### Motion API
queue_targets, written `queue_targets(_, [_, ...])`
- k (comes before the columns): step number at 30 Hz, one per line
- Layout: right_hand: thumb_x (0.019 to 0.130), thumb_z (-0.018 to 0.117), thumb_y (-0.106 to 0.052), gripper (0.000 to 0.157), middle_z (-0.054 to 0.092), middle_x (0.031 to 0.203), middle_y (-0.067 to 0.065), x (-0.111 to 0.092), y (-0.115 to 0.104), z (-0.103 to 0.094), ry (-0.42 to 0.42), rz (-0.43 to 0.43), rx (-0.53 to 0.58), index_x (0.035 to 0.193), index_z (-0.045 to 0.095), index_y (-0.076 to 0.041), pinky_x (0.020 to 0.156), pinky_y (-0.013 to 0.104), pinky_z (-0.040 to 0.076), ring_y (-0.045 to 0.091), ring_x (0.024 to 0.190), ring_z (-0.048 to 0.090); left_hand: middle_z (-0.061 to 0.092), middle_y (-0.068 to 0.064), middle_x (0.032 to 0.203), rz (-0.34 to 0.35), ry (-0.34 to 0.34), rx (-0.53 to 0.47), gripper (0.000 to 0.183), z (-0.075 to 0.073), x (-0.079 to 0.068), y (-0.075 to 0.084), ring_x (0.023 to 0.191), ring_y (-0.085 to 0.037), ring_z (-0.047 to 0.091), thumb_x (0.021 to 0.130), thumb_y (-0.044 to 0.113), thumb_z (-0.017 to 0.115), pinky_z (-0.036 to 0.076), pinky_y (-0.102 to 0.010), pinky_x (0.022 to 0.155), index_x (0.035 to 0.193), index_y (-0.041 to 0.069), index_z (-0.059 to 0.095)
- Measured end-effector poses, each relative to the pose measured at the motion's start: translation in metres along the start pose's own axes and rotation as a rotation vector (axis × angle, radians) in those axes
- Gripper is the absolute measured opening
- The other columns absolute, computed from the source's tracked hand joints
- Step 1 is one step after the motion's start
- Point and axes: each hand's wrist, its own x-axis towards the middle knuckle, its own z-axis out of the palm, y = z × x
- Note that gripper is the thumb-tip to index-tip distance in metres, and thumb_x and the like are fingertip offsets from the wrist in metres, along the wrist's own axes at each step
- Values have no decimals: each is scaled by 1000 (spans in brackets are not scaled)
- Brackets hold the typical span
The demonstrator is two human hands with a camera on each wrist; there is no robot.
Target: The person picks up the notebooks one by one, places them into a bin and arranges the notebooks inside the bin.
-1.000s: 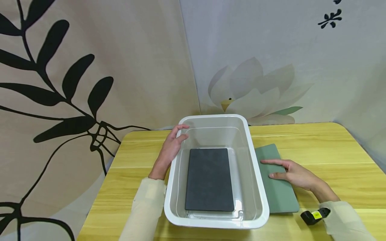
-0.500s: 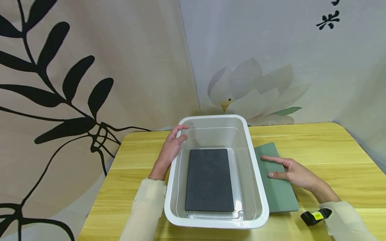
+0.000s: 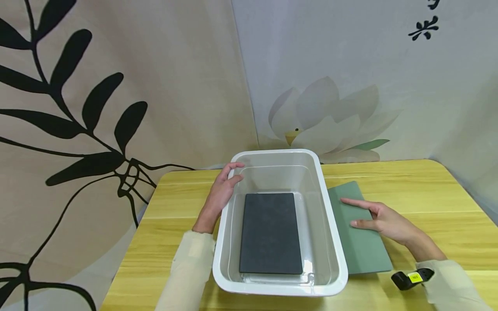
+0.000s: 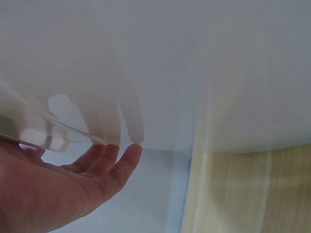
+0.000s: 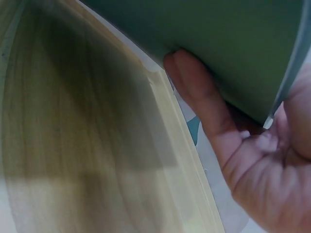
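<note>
In the head view, a white plastic basin (image 3: 280,289) stands mid-table with a dark grey notebook (image 3: 271,233) lying flat inside it. My left hand (image 3: 218,196) grips the basin's left rim, its fingers under the lip in the left wrist view. To the right of the basin, my right hand (image 3: 394,224) holds a green notebook (image 3: 362,248) by its right side. Thumb and forefinger lie on the upper face, while the right wrist view has other fingers beneath the cover (image 5: 228,43). The notebook is off the table there, and its left edge is hidden behind the basin's rim.
A light wooden table (image 3: 412,185) carries everything. Behind it hangs a pale curtain (image 3: 186,86) printed with dark leaves and a flower. A small black device with a yellow label (image 3: 412,278) is strapped at my right wrist.
My right hand and the green notebook have shifted slightly to the right, with the notebook's far end rising a little. The left hand, basin and dark grey notebook stay put.
</note>
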Motion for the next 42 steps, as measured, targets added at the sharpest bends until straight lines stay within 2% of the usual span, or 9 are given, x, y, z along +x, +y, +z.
queue_targets(7, [89,73,-29,63,42,154,9,-3,0,-6,15,50,20,147,49,-26,94,14,33,-14,128,27,33,-4,155,1,-8,9,40,3,-17,22,129,-38,43,102,25,46,44,-57,97,141,15,49])
queue_targets(11, [89,73,-28,64,39,156,11,-3,-3,-9,3,57,41,148,48,-24,107,42,33,13,143,25,32,-4,155,11,-5,16,40,5,-22,27,129,-36,43,102,25,46,43,-57,99,140,14,49])
queue_targets(15, [88,74,-26,65,38,156,12,-3,-4,-11,-2,64,86,148,48,-23,104,67,24,41,145,17,33,-4,155,15,-3,14,39,5,-22,26,130,-34,42,102,24,47,41,-57,100,140,14,50])
queue_targets(18, [89,73,-26,65,40,156,7,-4,-4,-13,1,64,85,148,47,-24,108,59,26,25,147,19,34,-6,154,13,-2,14,39,5,-21,25,129,-37,43,102,24,47,43,-56,99,140,13,50])
queue_targets(20, [90,73,-26,64,40,155,4,-5,-4,-14,3,61,72,149,47,-24,109,43,31,9,145,21,35,-8,153,10,-5,15,39,5,-21,25,128,-39,45,102,24,46,44,-55,96,140,14,49])
queue_targets(22, [90,72,-27,64,40,156,4,-5,-4,-15,3,59,66,149,47,-24,107,41,32,4,142,21,35,-8,153,8,-7,16,40,5,-22,25,127,-40,46,102,24,46,45,-54,95,140,14,49])
queue_targets(27, [89,73,-27,65,37,157,9,-6,-6,-17,9,71,67,149,47,-24,104,60,27,19,145,19,35,-7,154,7,-9,13,40,5,-22,26,127,-40,45,102,24,46,45,-55,96,141,14,49])
queue_targets(36, [89,73,-24,66,36,157,11,-6,-9,-23,10,68,92,149,46,-22,104,70,21,37,146,15,35,-7,153,8,-5,11,40,5,-22,25,127,-39,46,102,24,46,44,-55,97,141,14,49])
queue_targets(42, [90,72,-26,65,39,155,-3,-8,-11,-28,25,72,43,149,46,-25,101,53,28,5,139,24,34,-7,154,5,-7,20,40,5,-22,25,128,-39,45,102,25,45,45,-54,96,141,14,48])
